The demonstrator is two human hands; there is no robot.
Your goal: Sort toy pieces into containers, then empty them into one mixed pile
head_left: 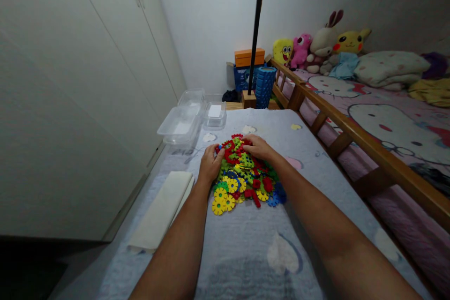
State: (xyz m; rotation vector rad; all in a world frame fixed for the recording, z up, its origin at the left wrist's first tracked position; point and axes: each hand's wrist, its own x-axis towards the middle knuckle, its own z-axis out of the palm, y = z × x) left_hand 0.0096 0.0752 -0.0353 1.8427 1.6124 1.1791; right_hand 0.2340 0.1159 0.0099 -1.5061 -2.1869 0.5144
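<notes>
A heap of plastic snowflake building discs (242,168) in red, yellow, green and blue lies on the cloth-covered surface in front of me. Against the heap's left edge rests my left hand (210,165), its fingers curved and apart near small red and blue pieces. My right hand (259,146) reaches over the far right side, with its fingertips touching red pieces. Both hands are open around the pile. Whatever lies beneath the right fingers is partly hidden. Several yellow discs are at the near left of the heap, and blue ones at the near right.
A folded cream cloth (163,211) lies left of my left forearm. Clear plastic containers (181,124) stand at the far left. A wooden bed rail (351,136) runs along the right, a white cabinet (87,103) along the left. Behind the surface stands a black pole (257,28).
</notes>
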